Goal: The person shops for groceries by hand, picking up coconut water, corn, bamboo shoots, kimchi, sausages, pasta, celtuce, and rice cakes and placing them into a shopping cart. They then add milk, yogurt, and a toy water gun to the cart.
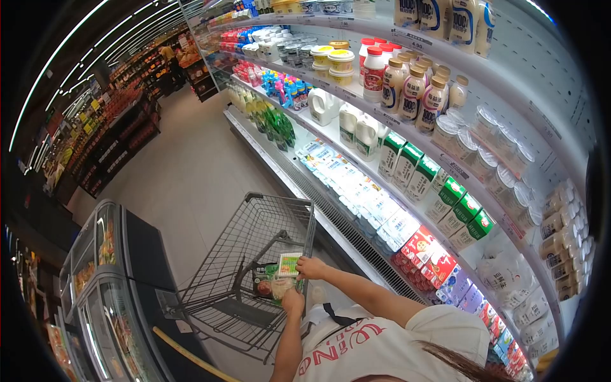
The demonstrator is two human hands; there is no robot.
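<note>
A wire shopping cart [219,239] stands in front of me. At its near side my right hand [310,268] is closed, fingertips at the edge of a small white pack with a green and yellow label [289,263]. Just below, my left hand [293,302] is curled closed beside a pale, see-through package [280,288]. What its fingers hold is hidden. A dark green package with a round reddish-brown patch [263,288] shows next to these, over the cart basket.
A lit dairy fridge [407,121] curves along my right, with milk jugs [349,122], bottles [411,91] and green-topped cartons [405,162]. Chest freezers [121,274] stand at left. A grey aisle floor [172,146] runs ahead to produce stands [114,140] and a distant person [170,60].
</note>
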